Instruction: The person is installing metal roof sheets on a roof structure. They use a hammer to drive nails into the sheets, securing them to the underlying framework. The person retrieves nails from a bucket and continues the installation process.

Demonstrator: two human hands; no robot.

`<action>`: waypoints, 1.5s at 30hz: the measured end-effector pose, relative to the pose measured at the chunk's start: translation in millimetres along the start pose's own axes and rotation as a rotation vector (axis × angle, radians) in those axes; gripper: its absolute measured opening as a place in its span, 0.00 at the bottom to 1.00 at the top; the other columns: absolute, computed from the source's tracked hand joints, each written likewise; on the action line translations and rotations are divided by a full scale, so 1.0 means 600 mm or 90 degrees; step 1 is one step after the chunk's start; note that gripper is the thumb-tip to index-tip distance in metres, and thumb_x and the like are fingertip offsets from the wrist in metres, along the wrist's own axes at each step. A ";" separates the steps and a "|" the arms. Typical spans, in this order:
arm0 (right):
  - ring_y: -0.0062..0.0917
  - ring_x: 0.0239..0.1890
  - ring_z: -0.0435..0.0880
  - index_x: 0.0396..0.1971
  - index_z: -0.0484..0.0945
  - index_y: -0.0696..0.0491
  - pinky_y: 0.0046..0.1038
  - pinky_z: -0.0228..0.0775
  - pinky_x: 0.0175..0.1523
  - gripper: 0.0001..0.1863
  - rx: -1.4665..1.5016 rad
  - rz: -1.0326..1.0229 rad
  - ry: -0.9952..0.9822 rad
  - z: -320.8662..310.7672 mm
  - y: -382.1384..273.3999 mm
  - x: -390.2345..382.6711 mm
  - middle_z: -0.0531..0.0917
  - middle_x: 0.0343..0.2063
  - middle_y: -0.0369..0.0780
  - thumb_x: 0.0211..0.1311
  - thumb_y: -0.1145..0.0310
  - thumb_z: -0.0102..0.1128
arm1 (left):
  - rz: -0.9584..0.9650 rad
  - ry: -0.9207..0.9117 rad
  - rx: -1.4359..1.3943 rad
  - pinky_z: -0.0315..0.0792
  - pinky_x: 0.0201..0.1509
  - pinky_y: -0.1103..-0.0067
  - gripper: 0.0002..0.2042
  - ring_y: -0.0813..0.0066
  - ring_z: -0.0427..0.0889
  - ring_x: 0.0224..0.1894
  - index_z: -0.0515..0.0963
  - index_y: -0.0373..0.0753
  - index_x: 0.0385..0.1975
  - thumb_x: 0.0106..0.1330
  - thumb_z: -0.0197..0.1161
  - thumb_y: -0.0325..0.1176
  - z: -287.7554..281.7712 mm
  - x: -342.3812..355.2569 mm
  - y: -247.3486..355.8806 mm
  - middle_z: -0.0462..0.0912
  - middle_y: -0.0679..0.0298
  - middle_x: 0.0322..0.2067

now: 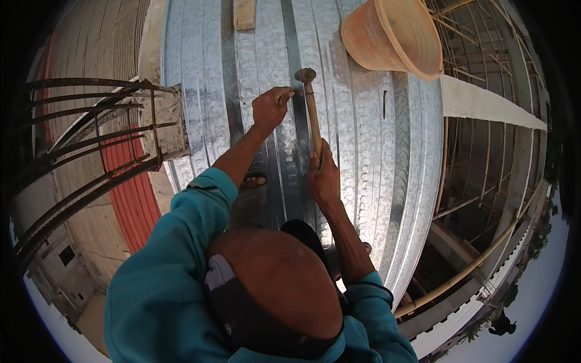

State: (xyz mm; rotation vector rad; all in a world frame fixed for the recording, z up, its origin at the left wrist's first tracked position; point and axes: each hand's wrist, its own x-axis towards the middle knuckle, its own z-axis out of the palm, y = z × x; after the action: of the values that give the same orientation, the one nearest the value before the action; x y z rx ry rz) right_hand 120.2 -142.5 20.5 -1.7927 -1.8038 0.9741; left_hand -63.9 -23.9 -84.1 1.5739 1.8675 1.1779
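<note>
My right hand (325, 176) is wrapped round the lower end of the wooden handle of a hammer (313, 118). The hammer's metal head points away from me, close above the ribbed metal decking (254, 72); whether it touches cannot be told. To the left of the head, my left hand (270, 109) is closed in a pinch over a dark groove in the decking. Anything between its fingertips is too small to name. Both forearms come out of teal sleeves.
An orange plastic bucket (390, 39) stands tilted at the far right. Wood scrap (244, 14) lies at the far edge, a thin dark rod (384, 104) to the right. Rusty rebar (91, 130) juts out on the left. Bamboo scaffolding (487, 151) stands below the decking's right edge.
</note>
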 end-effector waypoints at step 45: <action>0.55 0.30 0.85 0.70 0.57 0.61 0.45 0.80 0.27 0.31 -0.008 -0.197 0.196 -0.002 -0.034 -0.014 0.82 0.43 0.59 0.71 0.71 0.57 | -0.005 -0.010 0.026 0.80 0.43 0.72 0.06 0.63 0.88 0.39 0.87 0.43 0.37 0.66 0.68 0.35 0.006 -0.007 0.001 0.89 0.63 0.39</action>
State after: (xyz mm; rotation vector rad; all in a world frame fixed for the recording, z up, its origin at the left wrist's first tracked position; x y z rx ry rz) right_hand 107.6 -149.1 37.6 -1.5123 -1.8164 0.5373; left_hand -59.8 -26.9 -86.6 1.5914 1.8977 1.1262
